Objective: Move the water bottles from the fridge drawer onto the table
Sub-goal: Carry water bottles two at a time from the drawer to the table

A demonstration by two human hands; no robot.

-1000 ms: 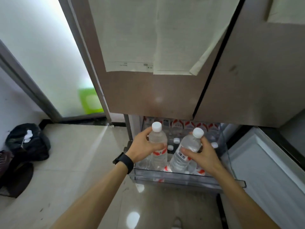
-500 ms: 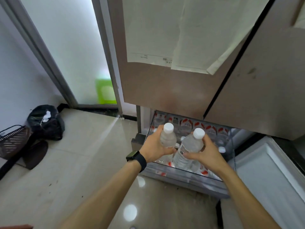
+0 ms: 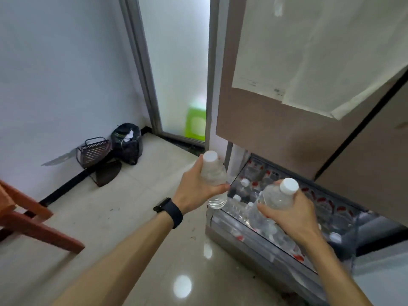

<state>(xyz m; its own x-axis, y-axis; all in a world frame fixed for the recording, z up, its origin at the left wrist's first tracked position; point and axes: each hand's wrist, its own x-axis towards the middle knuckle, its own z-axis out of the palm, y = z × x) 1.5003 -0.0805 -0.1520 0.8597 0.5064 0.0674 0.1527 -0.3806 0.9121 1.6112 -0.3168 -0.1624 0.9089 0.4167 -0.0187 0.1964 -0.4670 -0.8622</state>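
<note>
Two hands are each gripping one water bottle: left hand (image 3: 194,191) closed around bottle one (image 3: 213,173), right hand (image 3: 293,214) around bottle two (image 3: 277,196). Beneath the right hand, the fridge drawer (image 3: 254,241) is standing open, holding many more bottles, too blurred to count.

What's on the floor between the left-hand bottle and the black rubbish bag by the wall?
Head view: only bare pale floor tile between the clear white-capped bottle in the left hand and the black rubbish bag.

Open clear plastic fridge drawer (image 3: 260,241) sitting low right, more white-capped bottles (image 3: 241,195) lying inside. Left hand (image 3: 194,188) holding a clear white-capped bottle (image 3: 213,173) left of the drawer; right hand (image 3: 291,215) holding another clear bottle (image 3: 276,197) above it. Black bag (image 3: 128,143) sitting far left of the drawer, against the wall.
</note>
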